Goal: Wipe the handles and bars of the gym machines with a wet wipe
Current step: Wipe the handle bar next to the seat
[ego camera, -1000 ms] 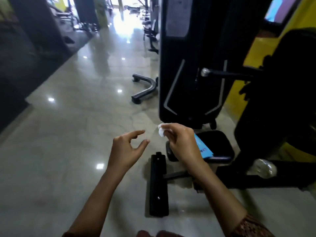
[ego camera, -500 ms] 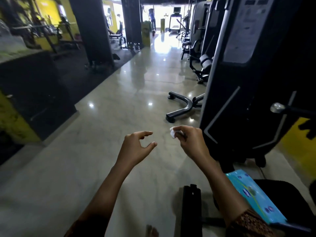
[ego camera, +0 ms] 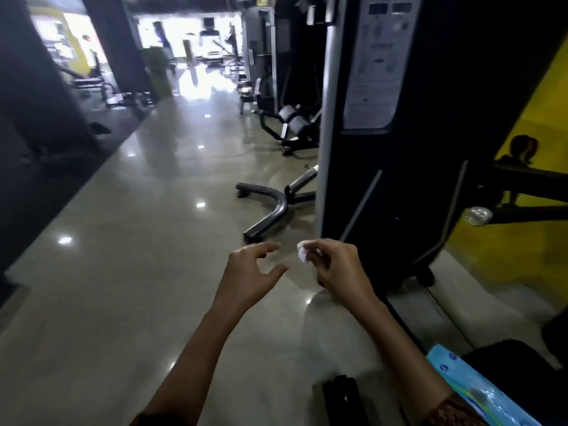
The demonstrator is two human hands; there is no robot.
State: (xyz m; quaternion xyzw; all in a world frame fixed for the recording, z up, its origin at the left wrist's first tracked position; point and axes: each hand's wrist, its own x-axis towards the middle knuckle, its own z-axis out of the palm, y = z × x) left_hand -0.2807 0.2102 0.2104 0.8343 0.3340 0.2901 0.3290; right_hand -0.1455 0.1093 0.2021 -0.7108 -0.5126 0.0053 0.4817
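Wipe: white, sm. crumpled wad (blurred), pinched in right hand. Left hand: loosely curled, holds nothing.

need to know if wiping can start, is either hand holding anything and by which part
The right hand pinches a bunched white wet wipe by one end, at the fingertips; the rest pokes out leftward. The left hand holds nothing.

wipe held just right of left hand | machine behind right hand | pack set on seat
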